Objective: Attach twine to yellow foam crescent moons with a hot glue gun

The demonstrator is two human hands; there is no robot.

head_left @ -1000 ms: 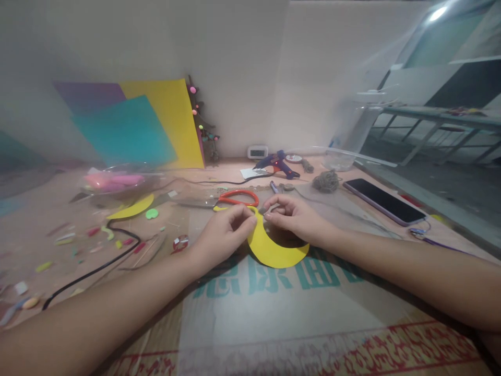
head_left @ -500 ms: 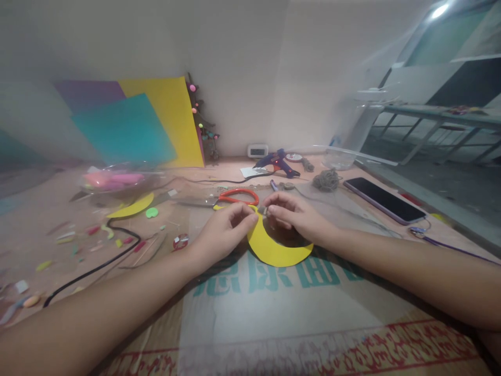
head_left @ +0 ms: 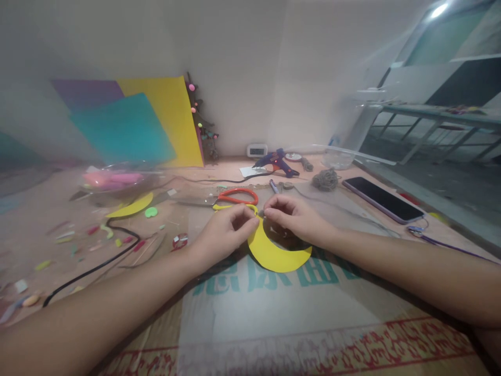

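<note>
My left hand point(head_left: 229, 230) pinches the upper left tip of a yellow crescent-shaped paper cutout point(head_left: 276, 257) between thumb and forefinger. The crescent's curve hangs below and its other tip points right. Close beside the left fingertips, my right hand point(head_left: 291, 216) is closed in a pinch; whatever sits between its fingers is too small to make out. Just behind the hands lie scissors point(head_left: 238, 196) with red and yellow handles, blades pointing left.
A glue gun point(head_left: 276, 162), a small digital clock point(head_left: 257, 151), a ball of grey twine point(head_left: 325, 179) and a phone point(head_left: 383, 199) lie behind. Coloured sheets point(head_left: 125, 128) lean on the wall. Scraps, a yellow paper piece point(head_left: 131, 205) and a black cable point(head_left: 117, 256) are at left.
The yellow crescent's lower edge has dipped slightly towards me. My right hand has lowered a little, its fingers still by the left fingertips.
</note>
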